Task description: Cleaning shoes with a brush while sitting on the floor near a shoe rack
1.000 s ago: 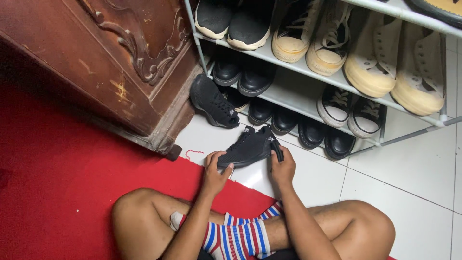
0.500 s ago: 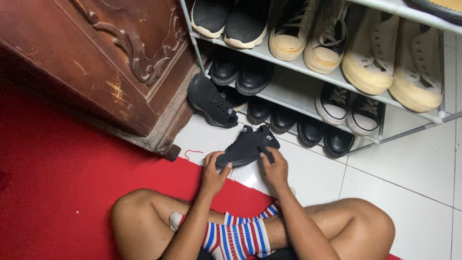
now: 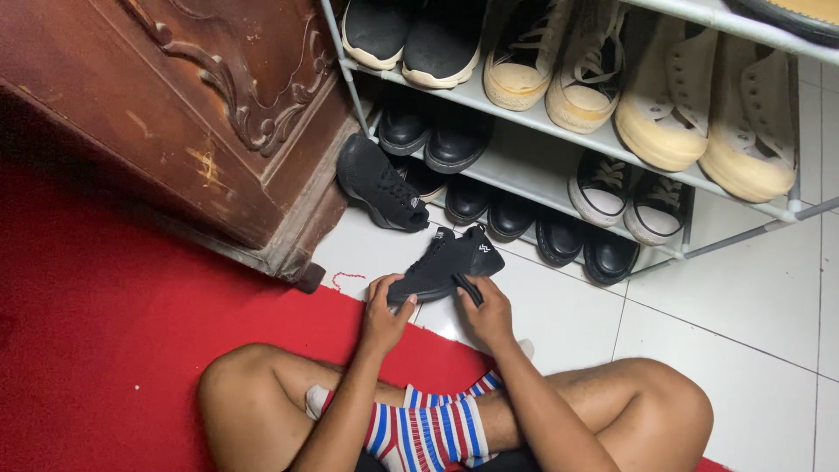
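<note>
Black sneaker (image 3: 447, 262) is up off the white tile floor (image 3: 559, 315), gripped from both sides: left hand (image 3: 384, 313) fingers pinching the toe end, right hand (image 3: 486, 311) fingers clamped on the sole edge, just in front of the shoe rack (image 3: 542, 179), red carpet (image 3: 114, 323) to the left

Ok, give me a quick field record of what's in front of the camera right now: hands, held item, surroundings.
left hand: grips the toe end of the black sneaker
right hand: at the sneaker's side, fingers on a black strap or lace
second black sneaker: leaning against the shoe rack
rack contents: black shoes low, cream high-tops above
wooden cabinet: left of the rack
floor: red carpet, white tiles
posture: seated cross-legged, striped socks
</note>
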